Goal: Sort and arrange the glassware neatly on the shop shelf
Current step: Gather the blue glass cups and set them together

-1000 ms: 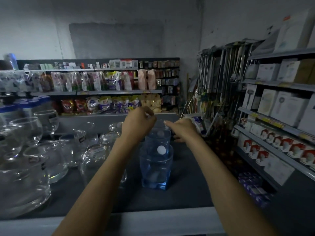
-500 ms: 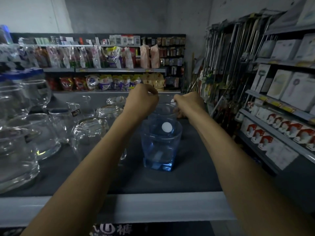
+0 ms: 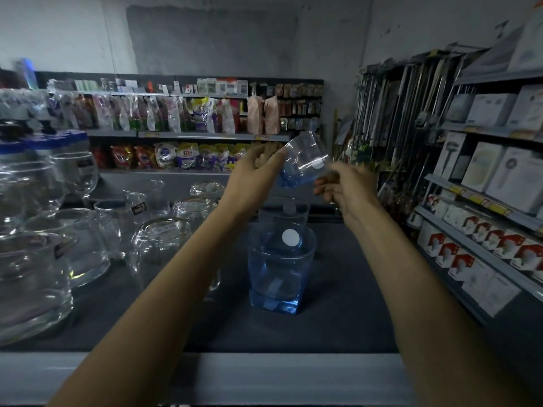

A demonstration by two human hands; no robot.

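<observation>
Raised tumbler (image 3: 304, 161): blue glass, in the air and tilted, mouth toward 1 o'clock, thick blue base toward 7 o'clock. It hangs above and beyond 2 more blue ones standing upright on the shelf (image 3: 338, 289). These are the near tumbler (image 3: 280, 268) and the far tumbler (image 3: 283, 211), directly behind it at 12 o'clock. Whether those 2 touch cannot be told.

Left hand (image 3: 255, 180): clamped round the raised tumbler's wall near the base, from 9 o'clock.
Right hand (image 3: 346, 189): at 4 o'clock of the glass, fingers loosely curled, gripping nothing. Fingertip contact with the glass cannot be told.

Handling (judgement): rigid, smooth glass, probably slippery. The thick base should make it bottom-heavy. The thin rim would chip if knocked on a neighbour. Best hold is round the mid wall or low near the base, keeping off the rim and the round white sticker (image 3: 318, 165). Set it down base first, clear of the other 2.

Surroundings: clear jugs (image 3: 73, 245) and a stemmed goblet (image 3: 78, 171) crowd the shelf at 9 o'clock. White boxes (image 3: 482, 165) fill a rack at 3 o'clock.
</observation>
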